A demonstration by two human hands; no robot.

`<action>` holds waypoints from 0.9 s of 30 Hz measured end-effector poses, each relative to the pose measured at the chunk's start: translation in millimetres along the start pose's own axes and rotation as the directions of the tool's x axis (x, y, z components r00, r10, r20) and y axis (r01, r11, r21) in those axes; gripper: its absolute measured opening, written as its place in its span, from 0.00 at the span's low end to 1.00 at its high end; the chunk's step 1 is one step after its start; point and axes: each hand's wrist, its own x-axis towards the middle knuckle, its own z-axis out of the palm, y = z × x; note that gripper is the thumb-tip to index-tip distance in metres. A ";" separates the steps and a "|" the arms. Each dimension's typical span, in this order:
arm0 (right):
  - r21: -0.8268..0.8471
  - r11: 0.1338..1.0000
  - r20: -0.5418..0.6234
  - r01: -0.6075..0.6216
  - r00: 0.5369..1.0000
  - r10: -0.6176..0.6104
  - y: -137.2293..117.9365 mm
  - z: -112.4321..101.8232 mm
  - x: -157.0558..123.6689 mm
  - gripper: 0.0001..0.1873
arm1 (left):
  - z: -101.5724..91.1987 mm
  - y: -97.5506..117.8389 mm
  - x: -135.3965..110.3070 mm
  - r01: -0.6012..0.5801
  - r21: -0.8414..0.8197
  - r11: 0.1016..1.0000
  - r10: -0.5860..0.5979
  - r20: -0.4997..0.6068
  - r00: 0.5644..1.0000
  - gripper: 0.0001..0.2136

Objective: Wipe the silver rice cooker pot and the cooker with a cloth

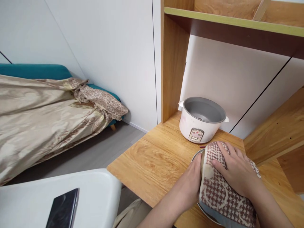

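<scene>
A brown-and-cream patterned cloth covers a round metal pot or lid on the wooden desk; only a sliver of its rim shows. My right hand lies flat on top of the cloth, fingers stretched out. My left hand is curled against the left side of the rim, gripping it at the cloth's edge. Just behind stands a white rice cooker, lidless, with a grey inner bowl and a front switch panel.
A wooden shelf upright and shelf board rise above the desk. A dark phone lies on a white chair or table at lower left. A teal sofa under a beige blanket stands at the left.
</scene>
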 end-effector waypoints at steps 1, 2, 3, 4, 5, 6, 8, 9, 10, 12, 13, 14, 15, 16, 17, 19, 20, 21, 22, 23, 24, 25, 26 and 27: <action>0.007 0.998 0.013 0.066 0.998 -0.066 0.5 -1.7 -0.6 0.40 | -0.4 -0.1 0.3 -0.013 0.014 1.000 0.013 0.011 1.000 0.48; 0.015 0.991 0.023 0.135 0.991 -0.135 1.1 -3.4 -1.2 0.40 | -0.9 -0.4 0.6 -0.029 0.028 0.999 0.028 0.023 0.999 0.51; 0.024 0.980 0.028 0.197 0.980 -0.197 1.5 -4.9 -1.6 0.41 | -1.2 -0.9 1.0 -0.044 0.035 0.998 0.043 0.029 0.999 0.53; 0.030 0.969 0.028 0.243 0.969 -0.244 1.7 -6.0 -1.9 0.41 | -1.5 -1.3 1.4 -0.055 0.039 0.998 0.054 0.036 0.998 0.54; 0.033 0.962 0.023 0.270 0.962 -0.271 1.6 -6.4 -2.0 0.41 | -1.6 -1.6 1.7 -0.062 0.041 0.997 0.060 0.043 0.997 0.54; 0.032 0.961 0.014 0.276 0.961 -0.276 1.1 -6.1 -1.9 0.41 | -1.5 -1.6 2.1 -0.062 0.040 0.997 0.060 0.048 0.997 0.54; 0.024 0.976 -0.007 0.216 0.976 -0.216 -0.5 -3.5 -1.2 0.39 | -1.2 -0.1 2.5 -0.037 0.033 0.999 0.035 0.045 0.998 0.52; 0.015 0.988 -0.015 0.152 0.988 -0.152 -1.4 -1.6 -0.8 0.38 | -1.0 1.3 2.5 -0.012 0.033 0.999 0.010 0.044 0.999 0.50; 0.006 0.997 -0.020 0.077 0.997 -0.077 -2.2 0.4 -0.5 0.37 | -0.8 3.0 2.5 0.017 0.038 0.999 -0.018 0.043 0.999 0.47; -0.015 0.999 -0.018 -0.042 0.999 0.042 -2.8 3.2 -0.3 0.38 | -0.6 6.4 2.2 0.059 0.058 0.997 -0.061 0.037 0.997 0.41; -0.022 0.998 -0.013 -0.065 0.998 0.064 -2.5 3.8 -0.4 0.39 | -0.6 7.5 2.0 0.065 0.066 0.996 -0.067 0.033 0.997 0.39; -0.023 0.998 -0.007 -0.055 0.998 0.055 -1.8 3.7 -0.7 0.39 | -0.7 8.2 1.7 0.059 0.065 0.996 -0.061 0.031 0.998 0.40; -0.021 1.000 -0.003 -0.019 1.000 0.019 -0.8 3.1 -1.1 0.40 | -0.9 8.2 1.5 0.045 0.056 0.997 -0.047 0.028 0.999 0.42; -0.015 0.999 0.001 0.037 0.999 -0.037 0.3 2.1 -1.5 0.40 | -1.0 7.7 1.2 0.027 0.043 0.999 -0.028 0.027 0.999 0.45; -0.007 0.995 0.004 0.102 0.995 -0.102 1.4 1.0 -1.8 0.41 | -1.2 6.8 0.9 0.009 0.031 0.999 -0.010 0.029 1.000 0.48; 0.011 0.976 0.011 0.216 0.976 -0.216 2.7 -0.7 -2.1 0.41 | -1.3 4.6 0.5 -0.021 0.019 1.000 0.021 0.027 0.999 0.51; 0.016 0.970 0.011 0.243 0.970 -0.243 2.7 -0.9 -2.1 0.41 | -1.2 3.8 0.4 -0.029 0.016 0.999 0.028 0.021 0.999 0.51; 0.016 0.970 0.011 0.241 0.970 -0.241 2.1 -0.7 -1.9 0.40 | -1.0 3.4 0.3 -0.029 0.009 1.000 0.029 0.011 1.000 0.50; 0.012 0.979 0.011 0.205 0.979 -0.205 1.1 -0.1 -1.6 0.40 | -0.8 3.4 0.2 -0.022 -0.003 1.000 0.022 0.001 1.000 0.49; 0.003 0.990 0.009 0.141 0.990 -0.141 -0.3 0.7 -1.3 0.39 | -0.4 3.9 0.2 -0.009 -0.023 1.000 0.009 -0.011 1.000 0.47; -0.006 0.998 0.006 0.061 0.998 -0.061 -1.9 1.5 -1.0 0.39 | -0.1 4.6 0.1 0.008 -0.049 0.999 -0.009 -0.024 1.000 0.45; -0.014 1.000 0.007 -0.015 1.000 0.015 -3.5 2.2 -0.9 0.39 | 0.2 5.3 -0.1 0.023 -0.077 0.997 -0.026 -0.039 0.999 0.43; -0.019 0.997 0.012 -0.078 0.997 0.078 -4.9 2.7 -0.9 0.40 | 0.5 5.8 -0.5 0.035 -0.106 0.994 -0.040 -0.054 0.998 0.40; -0.024 0.992 0.020 -0.123 0.992 0.124 -5.9 2.9 -1.1 0.40 | 0.9 5.8 -1.1 0.044 -0.134 0.990 -0.054 -0.069 0.996 0.38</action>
